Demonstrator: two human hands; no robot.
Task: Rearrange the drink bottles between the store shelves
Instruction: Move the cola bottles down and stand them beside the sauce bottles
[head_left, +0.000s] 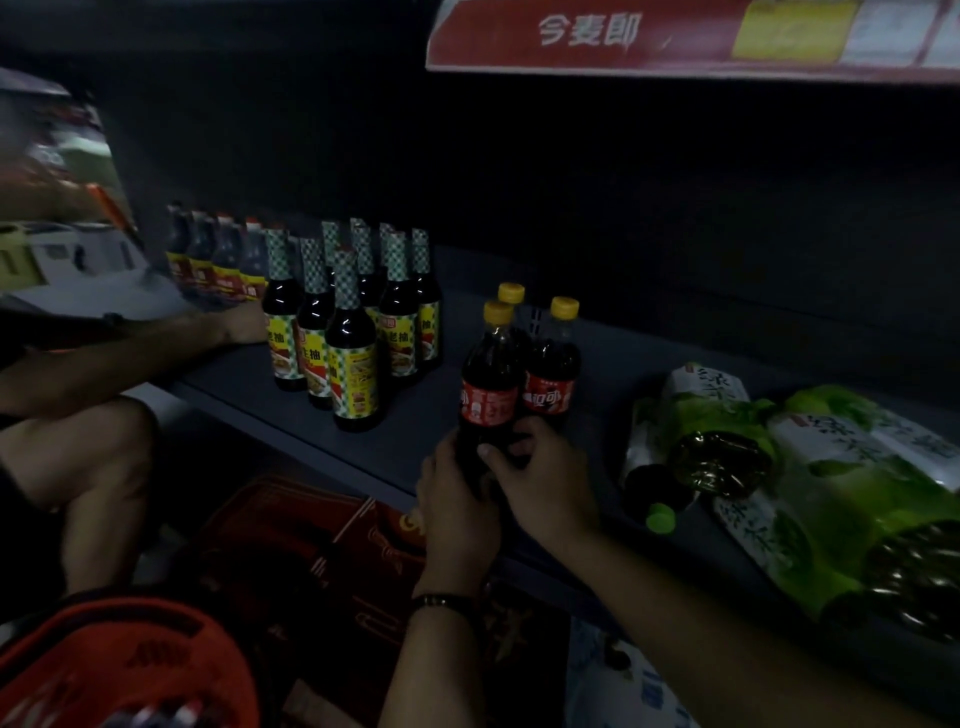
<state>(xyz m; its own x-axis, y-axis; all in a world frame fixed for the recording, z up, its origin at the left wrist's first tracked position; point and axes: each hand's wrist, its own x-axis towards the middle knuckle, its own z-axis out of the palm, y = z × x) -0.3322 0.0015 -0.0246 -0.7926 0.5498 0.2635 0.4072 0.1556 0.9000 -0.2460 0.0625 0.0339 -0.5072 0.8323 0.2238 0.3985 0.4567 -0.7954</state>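
While its fingers are curling round the right side and its thumb is pressing across the front, the right hand (540, 478) is gripping the lower body of a dark plastic cola bottle with a red label and a yellow cap (491, 384). The left hand (457, 514), with a dark wristband (441, 601) on its wrist, is wrapping the same lower body from the left.

The held bottle is standing roughly upright at the near edge of the dark grey shelf (415, 436). Its long axis is running vertically and its cap is pointing up. The hands are hiding its base, so whether it is touching the shelf cannot be told.

Just beyond it, two more yellow-capped cola bottles (553, 369) are standing upright. Farther left, a cluster of dark sauce bottles with green-checked necks (353, 343) is standing, with another person's arm (156, 345) resting on the shelf beside them. To the right, green wrapped multipacks (841, 467) are lying on the shelf. A red basket (130, 660) is sitting at near left.
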